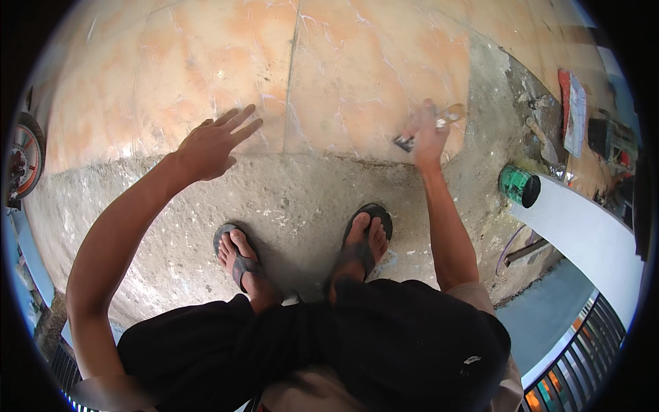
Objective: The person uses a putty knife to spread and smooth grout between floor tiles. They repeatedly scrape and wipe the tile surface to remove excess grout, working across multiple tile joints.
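My right hand [430,141] is closed around a small hand tool [405,142], over the right part of the orange-and-cream marbled tiles [357,75]. The tool has a dark flat end toward the left, and a shiny tan part sticks out past my fingers on the right. Motion blur hides its exact kind. My left hand [213,143] hovers or rests over the tiles' near edge, fingers spread, holding nothing; whether it touches them I cannot tell. A dark joint line runs between the tiles, between my two hands.
Rough grey concrete [295,199] lies under my sandalled feet. At the right stand a green tin [519,185] and a white ledge [590,226], with a trowel-like tool [542,139] beyond. A dark railing [576,357] is at lower right, a motorcycle wheel [29,154] at far left.
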### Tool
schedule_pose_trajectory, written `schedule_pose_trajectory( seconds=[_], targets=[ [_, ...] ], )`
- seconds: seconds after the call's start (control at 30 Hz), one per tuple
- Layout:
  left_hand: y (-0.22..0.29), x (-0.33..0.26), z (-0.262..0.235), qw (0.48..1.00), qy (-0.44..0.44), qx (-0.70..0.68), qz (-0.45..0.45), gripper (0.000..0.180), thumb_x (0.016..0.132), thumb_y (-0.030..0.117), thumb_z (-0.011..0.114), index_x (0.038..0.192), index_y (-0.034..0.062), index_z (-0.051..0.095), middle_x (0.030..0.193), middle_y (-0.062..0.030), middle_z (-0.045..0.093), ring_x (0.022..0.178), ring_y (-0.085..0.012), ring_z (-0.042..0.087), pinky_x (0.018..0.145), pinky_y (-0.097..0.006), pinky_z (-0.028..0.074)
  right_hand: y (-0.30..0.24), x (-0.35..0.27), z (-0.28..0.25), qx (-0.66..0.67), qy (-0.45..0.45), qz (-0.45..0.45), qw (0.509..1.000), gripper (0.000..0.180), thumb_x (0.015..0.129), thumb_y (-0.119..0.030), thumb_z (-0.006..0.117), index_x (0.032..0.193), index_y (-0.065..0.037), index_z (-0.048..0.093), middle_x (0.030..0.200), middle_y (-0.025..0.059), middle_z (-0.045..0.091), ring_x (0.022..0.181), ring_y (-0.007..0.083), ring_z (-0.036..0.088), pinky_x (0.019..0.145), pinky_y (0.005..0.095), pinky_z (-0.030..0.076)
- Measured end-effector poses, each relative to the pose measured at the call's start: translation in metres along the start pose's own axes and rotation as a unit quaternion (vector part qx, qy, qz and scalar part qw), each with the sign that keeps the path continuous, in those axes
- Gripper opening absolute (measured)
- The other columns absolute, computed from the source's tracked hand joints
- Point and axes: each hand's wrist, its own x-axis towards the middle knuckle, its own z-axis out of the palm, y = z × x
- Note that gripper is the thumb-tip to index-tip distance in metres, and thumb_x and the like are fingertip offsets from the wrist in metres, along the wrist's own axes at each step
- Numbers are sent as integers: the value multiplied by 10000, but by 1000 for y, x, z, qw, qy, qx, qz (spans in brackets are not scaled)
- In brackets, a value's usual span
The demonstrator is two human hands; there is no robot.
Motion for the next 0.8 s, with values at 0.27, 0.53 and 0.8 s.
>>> schedule_pose_trajectory(
  seconds=[0.27, 0.53, 0.8],
  targets=[
    [1, -1, 0, 1000, 20, -11, 1, 908, 882, 88, 754, 1659, 214, 303, 1764, -63, 186, 1577, -313, 313, 1211, -543, 418, 2, -19, 5, -9, -24, 112, 993, 413, 1105, -249, 572, 725, -122, 470, 588, -57, 426, 470, 97, 418, 448, 308, 376],
    [-1, 3, -6, 1000, 0, -7, -4, 964, 878, 133, 771, 1681, 222, 244, 1769, -73, 157, 1580, -334, 298, 1212, -503, 417, 1, -1, 11, -51, -13, 39, 998, 422, 1110, -263, 568, 729, -111, 464, 584, -40, 446, 464, 108, 459, 446, 314, 381],
    [-1, 0, -4, 1000, 9, -16, 0, 953, 873, 111, 757, 1678, 227, 260, 1770, -71, 159, 1580, -332, 300, 1210, -512, 414, -3, -22, 38, -23, -46, 122, 991, 396, 1105, -278, 581, 761, -121, 462, 596, -47, 426, 477, 102, 396, 461, 316, 384]
  ],
)
